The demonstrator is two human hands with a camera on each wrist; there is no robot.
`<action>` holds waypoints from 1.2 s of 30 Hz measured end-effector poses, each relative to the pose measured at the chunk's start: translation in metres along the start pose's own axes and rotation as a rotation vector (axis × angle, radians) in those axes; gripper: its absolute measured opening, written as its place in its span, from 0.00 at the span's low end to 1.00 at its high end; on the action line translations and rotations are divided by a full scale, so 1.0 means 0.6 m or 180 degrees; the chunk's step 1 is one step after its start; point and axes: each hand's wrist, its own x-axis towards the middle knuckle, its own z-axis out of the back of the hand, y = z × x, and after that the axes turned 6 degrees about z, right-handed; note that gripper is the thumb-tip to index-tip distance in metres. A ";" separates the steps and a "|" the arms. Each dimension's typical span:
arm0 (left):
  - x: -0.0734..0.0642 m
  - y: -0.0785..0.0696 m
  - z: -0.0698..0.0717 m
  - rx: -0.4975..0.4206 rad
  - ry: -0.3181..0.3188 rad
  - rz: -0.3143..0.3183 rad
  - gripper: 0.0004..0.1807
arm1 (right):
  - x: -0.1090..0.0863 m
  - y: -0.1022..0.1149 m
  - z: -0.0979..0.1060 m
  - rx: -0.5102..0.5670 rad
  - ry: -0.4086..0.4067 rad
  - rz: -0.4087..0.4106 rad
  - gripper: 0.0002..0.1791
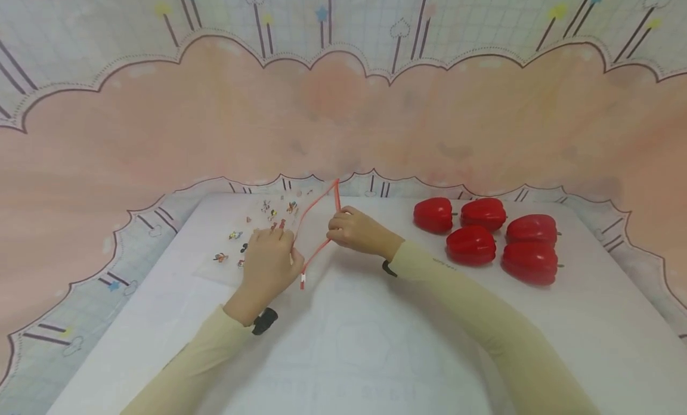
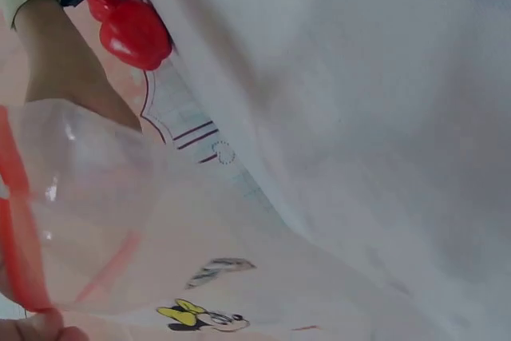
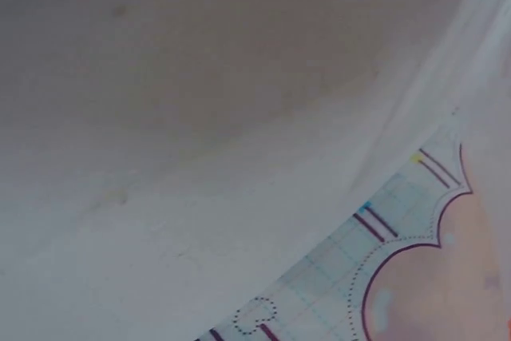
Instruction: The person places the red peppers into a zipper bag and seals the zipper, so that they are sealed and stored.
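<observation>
A translucent plastic zip bag (image 1: 214, 271) with small cartoon prints lies toward the left of the white table. Its red zip rim (image 1: 313, 204) is spread into a wide loop, with a small white slider (image 1: 303, 278) near the front end. My left hand (image 1: 271, 263) grips the rim on the bag's side. Across the loop, my right hand (image 1: 362, 231) pinches the opposite edge. The left wrist view shows the gaping mouth, the red strip (image 2: 24, 253) and left fingertips (image 2: 48, 329) at the bottom corner. My right hand is out of sight in the right wrist view.
Several red bell peppers (image 1: 471, 245) sit grouped on the right of the white table (image 1: 376, 355). Behind and around the table hangs a patterned peach cloth (image 1: 376, 123). The right wrist view holds only white surface and the cloth's scalloped border (image 3: 399, 245).
</observation>
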 end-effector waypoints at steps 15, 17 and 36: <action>0.023 0.013 0.006 -0.0018 -0.0720 0.0248 0.06 | -0.019 -0.010 -0.012 0.0335 0.0210 -0.0039 0.05; 0.027 0.010 0.009 -0.0026 -0.0611 0.0352 0.07 | -0.018 -0.009 -0.012 0.0265 0.0223 0.0046 0.07; 0.056 0.002 0.017 -0.0193 0.0336 0.0494 0.04 | -0.022 -0.003 -0.004 0.0132 0.0385 0.0172 0.09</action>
